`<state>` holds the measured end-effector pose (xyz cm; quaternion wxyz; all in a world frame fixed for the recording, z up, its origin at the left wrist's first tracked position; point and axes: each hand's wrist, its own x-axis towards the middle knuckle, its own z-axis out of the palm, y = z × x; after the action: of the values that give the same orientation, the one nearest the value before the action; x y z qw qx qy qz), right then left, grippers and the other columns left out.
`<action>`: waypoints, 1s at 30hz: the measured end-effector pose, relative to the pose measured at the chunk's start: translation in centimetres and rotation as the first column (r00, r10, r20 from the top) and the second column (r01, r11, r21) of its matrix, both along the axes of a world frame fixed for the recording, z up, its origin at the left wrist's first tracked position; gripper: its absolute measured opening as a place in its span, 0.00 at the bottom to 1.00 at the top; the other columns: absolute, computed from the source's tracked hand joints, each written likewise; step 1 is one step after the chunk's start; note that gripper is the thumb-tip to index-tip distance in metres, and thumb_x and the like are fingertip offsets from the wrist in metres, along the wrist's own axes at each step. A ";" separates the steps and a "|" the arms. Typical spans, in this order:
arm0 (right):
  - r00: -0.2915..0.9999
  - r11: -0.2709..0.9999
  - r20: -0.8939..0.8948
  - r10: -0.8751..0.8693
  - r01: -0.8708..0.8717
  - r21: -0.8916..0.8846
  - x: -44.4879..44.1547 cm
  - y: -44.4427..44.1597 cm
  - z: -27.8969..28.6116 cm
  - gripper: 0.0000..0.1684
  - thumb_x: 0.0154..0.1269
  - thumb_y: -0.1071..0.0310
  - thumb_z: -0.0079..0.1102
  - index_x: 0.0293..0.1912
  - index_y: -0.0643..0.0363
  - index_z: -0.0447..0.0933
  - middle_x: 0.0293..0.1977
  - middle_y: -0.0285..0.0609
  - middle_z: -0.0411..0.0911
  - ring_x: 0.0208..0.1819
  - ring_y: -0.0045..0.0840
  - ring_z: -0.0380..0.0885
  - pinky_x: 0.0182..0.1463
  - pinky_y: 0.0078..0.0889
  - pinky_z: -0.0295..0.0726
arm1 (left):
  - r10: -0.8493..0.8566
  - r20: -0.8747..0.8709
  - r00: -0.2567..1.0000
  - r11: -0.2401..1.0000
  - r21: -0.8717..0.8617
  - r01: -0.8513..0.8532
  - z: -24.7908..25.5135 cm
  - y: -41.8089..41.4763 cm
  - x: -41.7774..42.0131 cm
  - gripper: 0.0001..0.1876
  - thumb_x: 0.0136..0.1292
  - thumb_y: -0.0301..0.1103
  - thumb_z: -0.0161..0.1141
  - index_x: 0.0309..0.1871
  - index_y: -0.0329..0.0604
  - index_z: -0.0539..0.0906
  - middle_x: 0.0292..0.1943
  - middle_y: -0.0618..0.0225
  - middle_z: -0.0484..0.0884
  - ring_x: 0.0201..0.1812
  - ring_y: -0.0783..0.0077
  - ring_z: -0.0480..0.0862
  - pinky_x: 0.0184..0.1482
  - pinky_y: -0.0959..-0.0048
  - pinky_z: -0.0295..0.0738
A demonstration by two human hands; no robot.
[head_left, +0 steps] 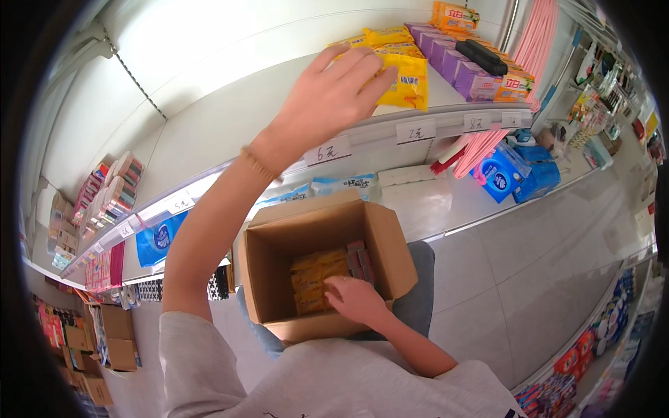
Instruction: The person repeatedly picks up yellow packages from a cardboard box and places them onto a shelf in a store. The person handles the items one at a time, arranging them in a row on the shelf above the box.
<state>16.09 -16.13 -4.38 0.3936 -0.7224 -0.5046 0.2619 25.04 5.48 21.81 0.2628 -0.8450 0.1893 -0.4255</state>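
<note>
My left hand (342,86), a beaded band at its wrist, is raised at the shelf, its fingers closed around the left side of a yellow soap packet (410,86). More yellow packets (389,35) lie behind it on the shelf. On my lap stands an open cardboard box (389,245). Inside it are rows of yellow packets (308,282) and, on the right, small pink-and-grey boxes (358,261). My right hand (358,303) reaches over the box's near edge, its fingertips apart above the yellow packets. Contact there cannot be made out.
Purple boxes (444,55) and orange soap packs (515,83) stand right on the shelf, a black object (481,57) on top. Below are blue tissue packs (499,175) and white paper rolls (415,188). Pink strands (538,42) hang at the right. Cartons (117,334) stand lower left.
</note>
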 end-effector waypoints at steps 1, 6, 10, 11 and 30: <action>0.995 0.997 -0.076 -0.059 0.063 0.053 0.6 -0.2 0.2 0.20 0.74 0.60 0.60 0.59 0.58 0.78 0.45 0.50 0.86 0.48 0.42 0.86 0.53 0.42 0.84 | -0.051 0.037 0.998 0.997 -0.052 0.053 -0.4 -0.7 -1.5 0.25 0.53 0.29 0.71 0.58 0.43 0.84 0.52 0.63 0.82 0.56 0.61 0.83 0.60 0.62 0.79; 0.266 0.918 -0.924 0.276 0.210 0.335 4.4 -1.2 0.0 0.34 0.77 0.60 0.60 0.75 0.58 0.63 0.62 0.46 0.78 0.61 0.30 0.80 0.63 0.38 0.83 | -0.055 -0.095 0.994 0.959 -0.283 0.026 -6.6 -3.1 -13.7 0.21 0.59 0.30 0.69 0.58 0.47 0.88 0.55 0.64 0.83 0.58 0.63 0.85 0.58 0.61 0.80; 0.437 0.932 -0.860 0.265 0.114 0.345 5.0 -1.0 2.2 0.32 0.77 0.55 0.59 0.71 0.61 0.67 0.62 0.47 0.78 0.61 0.33 0.81 0.63 0.38 0.84 | -0.034 -0.163 0.986 0.881 -0.471 -0.048 -14.4 -5.2 -20.1 0.18 0.61 0.31 0.69 0.56 0.46 0.89 0.54 0.63 0.83 0.58 0.62 0.85 0.57 0.61 0.82; 0.426 0.946 -0.856 0.292 0.003 0.324 5.6 -0.9 1.8 0.31 0.77 0.54 0.59 0.70 0.62 0.68 0.61 0.47 0.79 0.60 0.33 0.82 0.63 0.38 0.84 | -0.015 -0.181 0.983 0.829 -0.552 -0.089 -16.1 -5.5 -21.0 0.19 0.60 0.31 0.70 0.56 0.46 0.89 0.53 0.63 0.83 0.57 0.61 0.85 0.57 0.60 0.82; 0.784 0.991 -0.612 0.106 -0.133 0.001 3.9 3.3 0.9 0.15 0.73 0.64 0.68 0.52 0.63 0.83 0.49 0.39 0.86 0.46 0.19 0.82 0.51 0.19 0.81 | -0.181 -0.253 0.950 -0.541 -0.782 -0.311 -25.6 -5.8 -26.2 0.08 0.68 0.24 0.69 0.48 0.34 0.86 0.39 0.67 0.88 0.39 0.79 0.84 0.43 0.82 0.78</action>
<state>19.96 -12.87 -3.49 0.5027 -0.5739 -0.3896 0.5159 -1.13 -0.30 -3.76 -0.6152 -0.6902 -0.3087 -0.2233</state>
